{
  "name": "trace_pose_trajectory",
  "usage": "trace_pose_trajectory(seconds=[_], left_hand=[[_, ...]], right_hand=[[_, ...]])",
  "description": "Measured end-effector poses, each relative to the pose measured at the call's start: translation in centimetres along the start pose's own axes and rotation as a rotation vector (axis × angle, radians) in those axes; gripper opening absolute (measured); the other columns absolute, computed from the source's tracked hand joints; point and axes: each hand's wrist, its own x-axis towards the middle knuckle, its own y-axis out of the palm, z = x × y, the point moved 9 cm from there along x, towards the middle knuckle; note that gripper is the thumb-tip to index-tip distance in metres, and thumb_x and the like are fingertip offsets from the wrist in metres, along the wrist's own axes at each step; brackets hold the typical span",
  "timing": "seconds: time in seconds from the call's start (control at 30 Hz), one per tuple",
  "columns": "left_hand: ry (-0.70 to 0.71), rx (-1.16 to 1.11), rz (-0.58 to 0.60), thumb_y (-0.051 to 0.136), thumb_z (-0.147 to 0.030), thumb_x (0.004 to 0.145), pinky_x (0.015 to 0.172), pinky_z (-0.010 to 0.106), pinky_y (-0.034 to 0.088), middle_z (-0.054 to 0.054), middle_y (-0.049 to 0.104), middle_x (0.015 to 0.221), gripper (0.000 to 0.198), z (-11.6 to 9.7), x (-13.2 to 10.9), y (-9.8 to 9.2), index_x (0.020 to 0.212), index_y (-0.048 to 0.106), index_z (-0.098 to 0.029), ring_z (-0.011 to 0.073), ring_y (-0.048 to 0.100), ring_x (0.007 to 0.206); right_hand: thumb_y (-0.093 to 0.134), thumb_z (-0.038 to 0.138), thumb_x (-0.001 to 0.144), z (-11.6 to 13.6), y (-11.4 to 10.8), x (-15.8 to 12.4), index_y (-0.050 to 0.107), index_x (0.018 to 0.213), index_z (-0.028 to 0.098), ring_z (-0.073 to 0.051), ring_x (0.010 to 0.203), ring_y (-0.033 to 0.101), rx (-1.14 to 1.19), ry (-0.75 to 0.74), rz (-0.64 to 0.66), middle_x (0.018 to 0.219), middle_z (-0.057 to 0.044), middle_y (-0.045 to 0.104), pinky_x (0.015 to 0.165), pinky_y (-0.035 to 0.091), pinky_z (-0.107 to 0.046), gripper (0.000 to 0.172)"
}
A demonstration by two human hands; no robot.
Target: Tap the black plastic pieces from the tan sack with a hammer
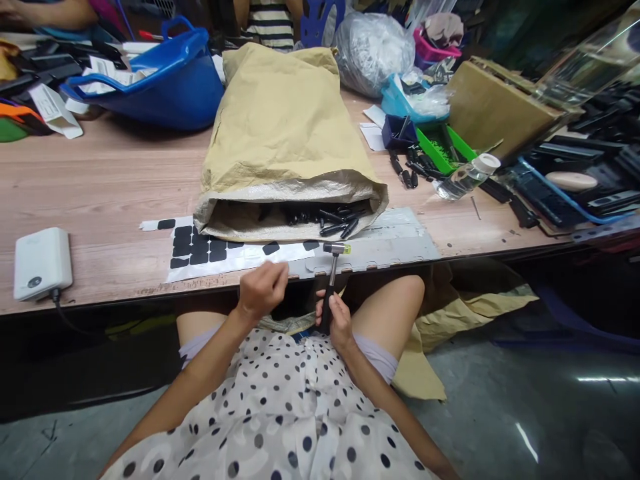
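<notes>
My right hand [336, 319] grips the black handle of a small hammer [334, 257] below the table's front edge; its metal head rests at the edge of the grey mat [395, 243]. My left hand [263, 288] is closed in a pinch at the table edge, on something I cannot make out. Just beyond lies a tan paper sack [285, 127] on its side, mouth toward me, with several black rod-like parts [335, 222] inside. A white sheet with black pads [200, 248] lies left of the hammer.
A white power adapter [43, 262] sits at the left front. A blue basket [165, 80] stands at the back left. A green tray [440, 147], a clear bottle [465, 177] and black parts crowd the right. Another person in a striped shirt [270, 23] sits across.
</notes>
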Motion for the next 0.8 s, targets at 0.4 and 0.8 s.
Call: trace_pose_trajectory(seconds=[0.4, 0.8], left_hand=[[-0.847, 0.344, 0.305, 0.062, -0.024, 0.078, 0.083, 0.042, 0.052, 0.017, 0.070, 0.093, 0.013, 10.2, 9.9, 2.2, 0.083, 0.070, -0.016, 0.0353, 0.067, 0.096], [-0.210, -0.042, 0.198, 0.066, -0.029, 0.083, 0.075, 0.031, 0.051, 0.003, 0.067, 0.085, 0.011, 2.6, 3.6, 0.6, 0.091, 0.070, -0.022, 0.0200, 0.062, 0.082]], right_hand=[[0.064, 0.064, 0.082, -0.2, 0.4, 0.1, 0.066, 0.092, 0.020, -0.010, 0.043, 0.047, 0.048, 0.024, -0.011, 0.058, 0.004, 0.055, 0.042, 0.041, -0.023, 0.045], [0.063, 0.065, 0.082, 0.3, 0.6, 0.1, 0.065, 0.091, 0.020, -0.010, 0.043, 0.047, 0.006, 0.020, 0.003, 0.058, 0.004, 0.055, 0.043, 0.041, -0.025, 0.046]])
